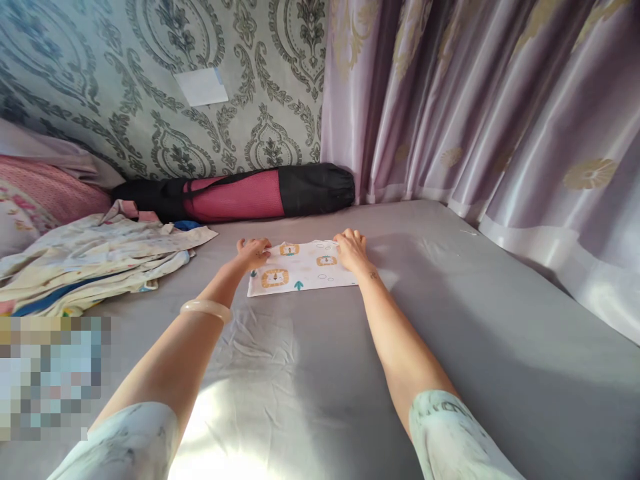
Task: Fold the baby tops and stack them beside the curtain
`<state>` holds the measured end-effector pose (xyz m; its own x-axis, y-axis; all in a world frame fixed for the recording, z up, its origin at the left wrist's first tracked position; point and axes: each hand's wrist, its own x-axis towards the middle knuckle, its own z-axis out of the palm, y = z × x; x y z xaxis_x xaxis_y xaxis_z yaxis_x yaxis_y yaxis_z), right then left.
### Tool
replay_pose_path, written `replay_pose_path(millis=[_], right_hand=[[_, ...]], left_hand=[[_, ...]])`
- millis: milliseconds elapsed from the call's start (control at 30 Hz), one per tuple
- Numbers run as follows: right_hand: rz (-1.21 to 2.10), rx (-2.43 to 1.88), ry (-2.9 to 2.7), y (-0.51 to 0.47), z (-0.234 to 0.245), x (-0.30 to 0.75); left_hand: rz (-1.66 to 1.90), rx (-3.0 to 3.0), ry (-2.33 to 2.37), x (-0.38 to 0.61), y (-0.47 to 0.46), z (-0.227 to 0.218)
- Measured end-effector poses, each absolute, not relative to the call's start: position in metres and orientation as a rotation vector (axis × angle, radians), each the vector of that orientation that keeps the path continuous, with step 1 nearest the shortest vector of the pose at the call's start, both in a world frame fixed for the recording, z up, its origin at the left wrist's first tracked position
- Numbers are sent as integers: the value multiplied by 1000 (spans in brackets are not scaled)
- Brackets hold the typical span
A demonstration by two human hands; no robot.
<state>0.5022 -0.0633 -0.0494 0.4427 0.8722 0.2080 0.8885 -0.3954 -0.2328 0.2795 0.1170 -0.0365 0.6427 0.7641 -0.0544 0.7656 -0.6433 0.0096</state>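
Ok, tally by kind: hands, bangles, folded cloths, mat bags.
Bare hands: 2, left hand and right hand
Pale smooth bangle on the left wrist: 1
Folded white lion-print cloth: 1
Black-and-pink rolled mat bag: 1
Total: 5

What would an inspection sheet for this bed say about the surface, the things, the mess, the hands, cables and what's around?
Surface: grey bed sheet, wrinkled, with a sunlit patch at the near edge.
Job's things: small folded cloth with a lion print, lying flat on the sheet.
Clutter: pile of laundry on the left; rolled mat in a black bag by the wall; pink pillow at far left.
Hands: left hand on the cloth's far left corner, fingers curled, grip unclear; right hand open on its right edge.
Cables: nothing seen.
Surroundings: patterned wallpaper with a white wall plate; lilac curtains on the right.
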Motion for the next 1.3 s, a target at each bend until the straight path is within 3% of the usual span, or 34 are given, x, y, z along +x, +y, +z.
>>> replay_pose_path(millis=[267, 500, 700, 933, 1067, 1200, 1300], right_hand=[[283, -2190, -1461, -90, 2, 510], [422, -1999, -1485, -124, 35, 509], [737, -1815, -1529, -162, 66, 507], [1015, -1687, -1539, -166, 72, 510], [803, -1735, -1543, -145, 66, 516], [179, -1719, -1526, -129, 46, 511], [-137, -1755, -1623, -131, 19, 502]], left_hand=[[92, 2796, 1146, 244, 112, 5], [165, 2431, 805, 204, 89, 43], [86, 2323, 709, 172, 62, 75], [14, 2239, 690, 164, 57, 75], [350, 2237, 711, 178, 63, 64], [875, 2432, 838, 190, 68, 50], [936, 2704, 913, 189, 66, 29]])
